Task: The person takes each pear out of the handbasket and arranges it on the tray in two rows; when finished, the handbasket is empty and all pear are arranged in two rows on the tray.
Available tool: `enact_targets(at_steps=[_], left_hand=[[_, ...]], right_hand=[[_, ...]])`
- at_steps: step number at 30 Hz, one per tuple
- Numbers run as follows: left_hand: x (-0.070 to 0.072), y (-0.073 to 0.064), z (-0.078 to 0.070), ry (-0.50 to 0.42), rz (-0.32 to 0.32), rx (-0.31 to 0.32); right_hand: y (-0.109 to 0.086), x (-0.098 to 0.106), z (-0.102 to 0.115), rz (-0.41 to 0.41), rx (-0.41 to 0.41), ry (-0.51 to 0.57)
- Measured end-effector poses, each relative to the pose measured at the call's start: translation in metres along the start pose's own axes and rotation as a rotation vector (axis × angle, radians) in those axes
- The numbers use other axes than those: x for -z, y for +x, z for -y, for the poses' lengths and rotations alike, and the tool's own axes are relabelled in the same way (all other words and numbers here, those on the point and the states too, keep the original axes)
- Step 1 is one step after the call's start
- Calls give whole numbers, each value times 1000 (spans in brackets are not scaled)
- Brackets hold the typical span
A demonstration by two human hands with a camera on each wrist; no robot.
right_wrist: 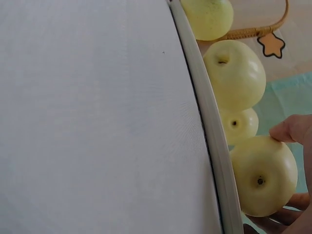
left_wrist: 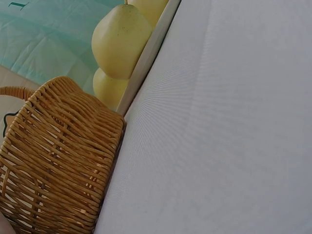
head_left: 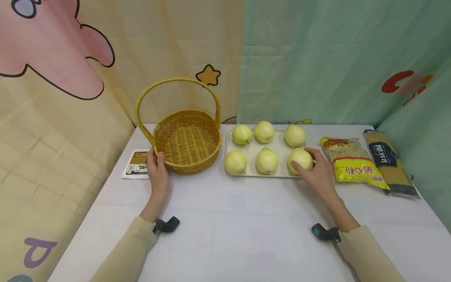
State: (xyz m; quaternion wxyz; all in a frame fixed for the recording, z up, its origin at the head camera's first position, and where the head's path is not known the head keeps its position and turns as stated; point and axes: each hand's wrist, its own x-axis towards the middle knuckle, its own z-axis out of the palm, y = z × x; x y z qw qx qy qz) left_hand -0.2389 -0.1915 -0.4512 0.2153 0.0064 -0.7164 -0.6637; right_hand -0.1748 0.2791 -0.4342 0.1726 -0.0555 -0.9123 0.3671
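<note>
A round wicker basket (head_left: 190, 145) with a tall arched handle stands at the left of the table. My left hand (head_left: 157, 170) holds its left side by the rim, near the handle's foot. Pale yellow-green pears sit in two rows of three on a white tray (head_left: 251, 170) to the basket's right. With thumb and fingers around its sides, my right hand (head_left: 318, 172) grips the front-right pear (head_left: 300, 160). In the right wrist view that pear (right_wrist: 263, 178) is right at the tray's rim, the thumb on top and the fingers below it.
Right of the tray lie a yellow food packet (head_left: 354, 162) and a long dark-labelled pasta bag (head_left: 391, 162). A printed card (head_left: 137, 164) lies left of the basket. Patterned curtains (head_left: 310, 62) hang behind the table.
</note>
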Motion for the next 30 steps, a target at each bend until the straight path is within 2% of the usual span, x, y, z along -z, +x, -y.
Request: enact_targets(at_steps=[14, 18, 23, 30], left_hand=[[10, -4, -2, -20, -6, 29], [12, -5, 0, -32, -3, 33], [16, -7, 0, 13, -7, 28], [18, -5, 0, 14, -10, 14]], right_hand=[[-2, -5, 11, -8, 32, 16], [-2, -4, 14, 1, 17, 42], [-5, -2, 15, -19, 6, 81], [-12, 7, 13, -33, 31, 24]])
